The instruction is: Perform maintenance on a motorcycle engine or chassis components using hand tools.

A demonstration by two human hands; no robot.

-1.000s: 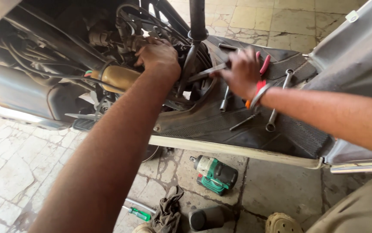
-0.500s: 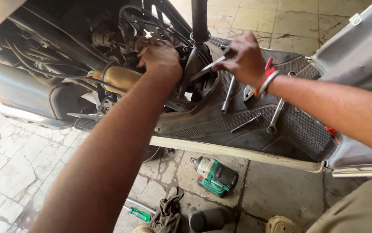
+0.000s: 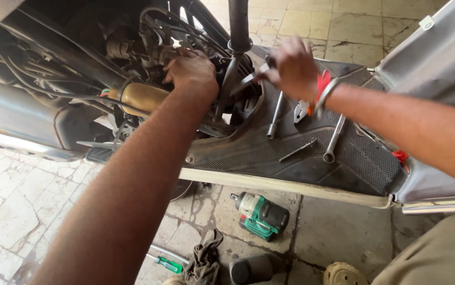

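The left hand (image 3: 191, 68) reaches into the open body of a scooter, its fingers curled down among cables and metal parts. What the fingers touch is hidden by the hand itself, so I cannot tell if it holds something. Just beside the left wrist, on its outer side, lies a yellowish-brown tube (image 3: 142, 96) with a black hose joined to it.

The right hand (image 3: 292, 67) is closed around a slim metal tool (image 3: 249, 80), whose tip points toward the left hand and into the dark gap between both hands. The kind of tool is hard to make out, because the handle is covered by the fingers. A red band and a metal bangle sit at the right wrist. Between the hands, a dark upright bar (image 3: 238, 26) stands and covers part of the engine area; its top is cut off by the picture edge.

Under the right hand, on the ribbed black footboard (image 3: 269, 153), lie a long socket wrench (image 3: 274, 116), pliers (image 3: 301, 111) partly hidden by the wrist, another wrench (image 3: 334, 138) and a small bolt-like rod (image 3: 297, 150).

Further below, on the stone floor, are a green power tool (image 3: 261, 215), a green-handled screwdriver (image 3: 168, 264) and a crumpled rag (image 3: 204, 261).
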